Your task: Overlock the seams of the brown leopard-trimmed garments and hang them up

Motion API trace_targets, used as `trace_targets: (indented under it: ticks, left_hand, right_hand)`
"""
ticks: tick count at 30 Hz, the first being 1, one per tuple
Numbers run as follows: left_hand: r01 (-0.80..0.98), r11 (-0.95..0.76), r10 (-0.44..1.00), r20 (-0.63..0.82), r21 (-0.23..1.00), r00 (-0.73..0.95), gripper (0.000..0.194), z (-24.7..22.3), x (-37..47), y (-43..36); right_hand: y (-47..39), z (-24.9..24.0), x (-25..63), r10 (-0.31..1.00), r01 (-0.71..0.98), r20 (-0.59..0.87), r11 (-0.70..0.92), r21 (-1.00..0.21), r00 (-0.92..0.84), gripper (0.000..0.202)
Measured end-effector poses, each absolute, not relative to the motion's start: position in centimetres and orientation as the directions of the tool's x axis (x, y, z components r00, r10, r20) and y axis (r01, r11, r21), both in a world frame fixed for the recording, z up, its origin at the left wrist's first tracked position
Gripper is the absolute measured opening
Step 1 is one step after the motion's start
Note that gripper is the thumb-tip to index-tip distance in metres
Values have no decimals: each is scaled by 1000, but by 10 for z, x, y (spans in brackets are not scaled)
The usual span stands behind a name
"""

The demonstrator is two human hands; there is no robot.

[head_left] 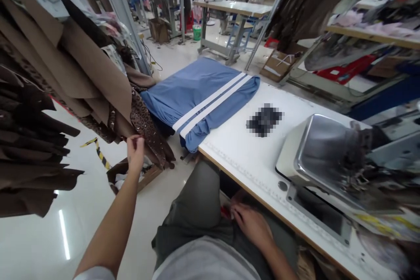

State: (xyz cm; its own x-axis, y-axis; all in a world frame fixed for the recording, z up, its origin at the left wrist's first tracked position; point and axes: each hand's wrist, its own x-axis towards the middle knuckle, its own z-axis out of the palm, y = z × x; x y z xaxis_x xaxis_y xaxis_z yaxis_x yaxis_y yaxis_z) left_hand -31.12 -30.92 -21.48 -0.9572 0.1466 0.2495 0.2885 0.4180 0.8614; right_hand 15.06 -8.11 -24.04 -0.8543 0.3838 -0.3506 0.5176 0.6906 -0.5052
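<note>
My left hand (135,153) reaches out to the left, its fingers pinched at the lower edge of the hanging brown fabric pieces (98,63). Leopard-print fabric (144,122) hangs just beyond those fingers. Down at my lap, my right hand (251,223) rests with curled fingers beside the table edge. A small red thing (225,212) shows at its fingertips; its kind is unclear. Blue fabric with two white stripes (210,96) drapes over the far left end of the white sewing table (236,153).
A sewing machine (315,153) stands on the table at right. Beyond my left hand is an open box (149,177) on the floor. More brown cloth (29,153) hangs at far left. A metal pole (121,13) rises behind the rack. A pixelated dark patch (264,120) covers something on the tabletop.
</note>
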Motion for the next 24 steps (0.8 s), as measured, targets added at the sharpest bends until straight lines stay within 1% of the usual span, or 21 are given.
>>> trace_targets:
  ticks: [1, 3, 5, 6, 9, 10, 12, 14, 15, 17, 20, 22, 24]
  left_hand:
    - [280, 424, 171, 228, 861, -959, 32, -217, -305, -310]
    - [261, 436, 217, 181, 861, -959, 31, -219, -292, -314]
    - [242, 428, 238, 150, 871, -960, 32, -218, -279, -321]
    - [233, 413, 245, 139, 880, -960, 33, -216, -272, -324]
    - [198, 348, 286, 98, 916, -953, 38, -208, -248, -332]
    - [186, 323, 305, 84, 928, -949, 41, -206, -240, -333]
    - [167, 279, 349, 62, 946, -935, 46, -205, -222, -334]
    - [156, 246, 372, 56, 956, -927, 48, -205, -208, -337]
    - [152, 232, 362, 59, 961, -930, 50, -206, -203, -339]
    - [144, 201, 280, 84, 969, -956, 52, -206, -203, -345]
    - [157, 170, 67, 148, 973, -987, 46, -196, -229, -356]
    - [189, 169, -83, 205, 967, -975, 39, -182, -265, -360]
    - [222, 181, -197, 256, 958, -946, 34, -166, -306, -360]
  right_hand:
    - [-82, -240, 148, 407, 526, -333, 659, -537, -850, 39]
    - [-86, -236, 136, 463, 508, -264, 552, -661, -846, 37]
    - [-93, -230, 109, 493, 422, -192, 413, -807, -849, 33]
    - [-98, -227, 89, 482, 373, -178, 344, -862, -858, 29]
    - [-121, -228, 3, 401, 305, -191, 241, -921, -896, 13]
    - [-131, -231, -29, 388, 289, -196, 196, -937, -901, 17]
    - [-154, -239, -86, 340, 257, -217, 76, -963, -915, 40]
    - [-176, -246, -120, 268, 229, -238, -64, -971, -934, 38]
    - [-185, -248, -125, 238, 220, -247, -134, -966, -939, 38]
    - [-193, -253, -115, 211, 204, -264, -267, -942, -941, 44]
    - [-175, -259, -71, 256, 155, -289, -440, -885, -922, 55]
    - [-153, -261, -44, 277, 123, -306, -526, -841, -911, 55]
    - [-136, -261, -27, 271, 104, -316, -588, -803, -909, 52]
